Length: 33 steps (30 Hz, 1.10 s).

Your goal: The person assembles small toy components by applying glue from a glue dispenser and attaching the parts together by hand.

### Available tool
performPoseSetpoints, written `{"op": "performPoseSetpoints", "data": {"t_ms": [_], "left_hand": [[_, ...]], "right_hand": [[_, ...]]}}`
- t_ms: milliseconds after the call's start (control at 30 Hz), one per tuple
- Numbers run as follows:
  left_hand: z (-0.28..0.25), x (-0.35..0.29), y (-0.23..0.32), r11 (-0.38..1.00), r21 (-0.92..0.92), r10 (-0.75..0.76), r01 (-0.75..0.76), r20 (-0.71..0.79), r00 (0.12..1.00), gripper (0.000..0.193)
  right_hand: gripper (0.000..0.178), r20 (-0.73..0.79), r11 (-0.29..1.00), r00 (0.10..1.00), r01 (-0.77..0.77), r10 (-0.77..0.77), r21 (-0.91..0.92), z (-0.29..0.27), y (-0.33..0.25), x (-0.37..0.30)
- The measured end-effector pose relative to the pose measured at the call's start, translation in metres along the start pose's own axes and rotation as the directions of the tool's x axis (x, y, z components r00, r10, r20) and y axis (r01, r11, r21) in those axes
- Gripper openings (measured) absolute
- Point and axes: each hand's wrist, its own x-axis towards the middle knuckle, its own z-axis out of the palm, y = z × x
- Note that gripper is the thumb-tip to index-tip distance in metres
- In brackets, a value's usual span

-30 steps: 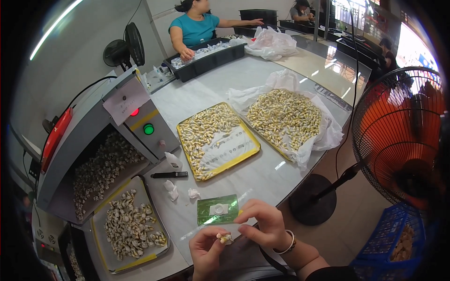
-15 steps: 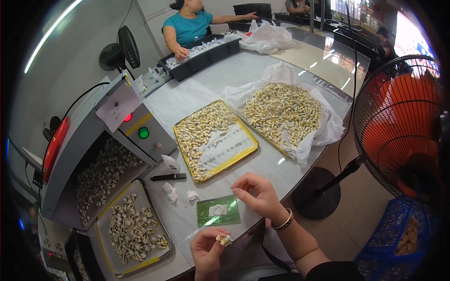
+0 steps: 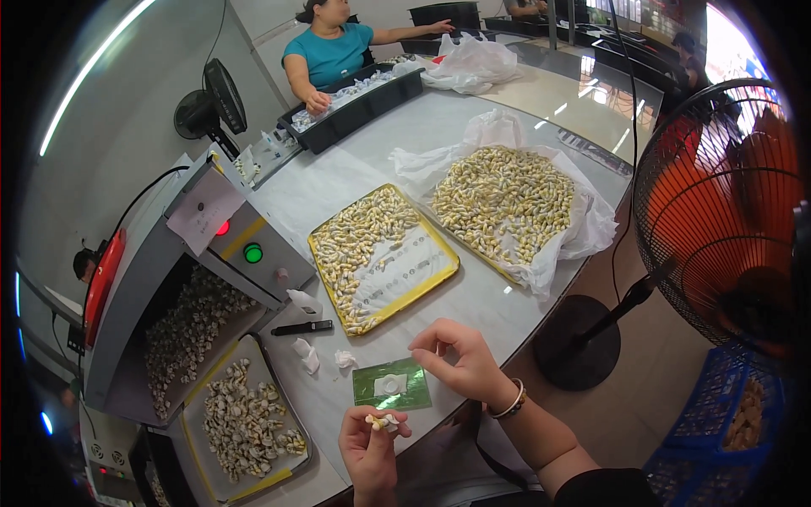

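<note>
My left hand point(image 3: 369, 452) is at the table's near edge, its fingers closed around several small white-and-yellow pieces point(image 3: 382, 421). Just right of a green square pad point(image 3: 416, 393), my right hand point(image 3: 465, 363) is raised with thumb and index fingertips close together; whatever may be between them is too small to make out. On the pad lies a white patch with a small round clear piece point(image 3: 391, 384). Crumpled white tissue point(image 3: 345, 359) and a black pen-like tool point(image 3: 302, 328) are beyond the pad.
A yellow-edged tray point(image 3: 414, 300) and a white plastic sheet point(image 3: 596, 224) hold many small yellow-white pieces. At left, a grey machine point(image 3: 279, 245) stands over another tray point(image 3: 198, 422) of pieces. A fan point(image 3: 718, 228) stands at right. Across the table, a person point(image 3: 329, 55) reaches into a black bin point(image 3: 363, 108).
My left hand has turned and risen slightly, bringing the pieces up between its fingers. My right hand has moved slightly left and down. The whole view has shifted a little.
</note>
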Motion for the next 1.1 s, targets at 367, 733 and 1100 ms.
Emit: {"op": "performPoseSetpoints", "data": {"t_ms": [367, 733, 1100], "left_hand": [[-0.005, 0.000, 0.002, 0.986, -0.135, -0.110, 0.102, -0.050, 0.993, 0.025], [-0.013, 0.006, -0.002, 0.840, -0.440, -0.371, 0.319, -0.036, 0.928, 0.026], [-0.031, -0.001, -0.004, 0.735, -0.612, -0.332, 0.290, 0.048, 0.942, 0.031]], "right_hand": [[0.008, -0.006, 1.000, 1.000, 0.006, -0.006, -0.024, 0.000, 0.000, -0.001], [0.008, -0.023, 0.999, 1.000, 0.020, -0.021, -0.029, -0.002, -0.002, -0.002], [0.010, -0.024, 1.000, 1.000, 0.009, -0.010, -0.022, -0.003, -0.003, -0.004]]}}
